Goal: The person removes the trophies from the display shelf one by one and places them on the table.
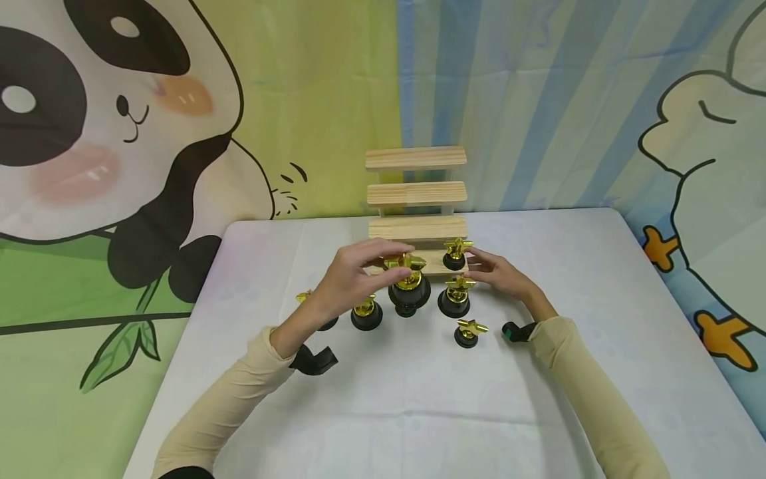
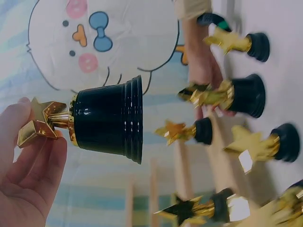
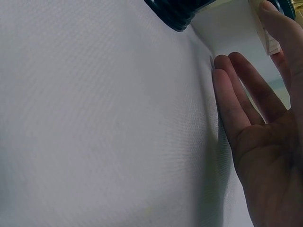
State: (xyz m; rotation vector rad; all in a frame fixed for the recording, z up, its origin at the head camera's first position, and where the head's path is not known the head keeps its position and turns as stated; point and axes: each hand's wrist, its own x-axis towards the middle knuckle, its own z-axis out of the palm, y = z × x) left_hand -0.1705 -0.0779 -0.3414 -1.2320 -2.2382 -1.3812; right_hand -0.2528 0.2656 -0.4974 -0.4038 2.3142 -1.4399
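**Large trophy held above desk**

Left hand (image 1: 347, 279) pinches the large star trophy (image 1: 409, 287) by its gold star, just above the desk (image 1: 383, 399). Right hand (image 1: 499, 276), fingers straight, apparently rests beside the wooden step shelf (image 1: 416, 193), holding nothing.

No writing to read anywhere here. The trophies (image 1: 409, 287) carry no labels or numbers, and the cartoon backdrop (image 1: 120, 113) shows only drawings.

Gold-and-black star trophies (image 1: 408, 285), pale wooden steps (image 1: 416, 193), white tablecloth (image 1: 419, 399)
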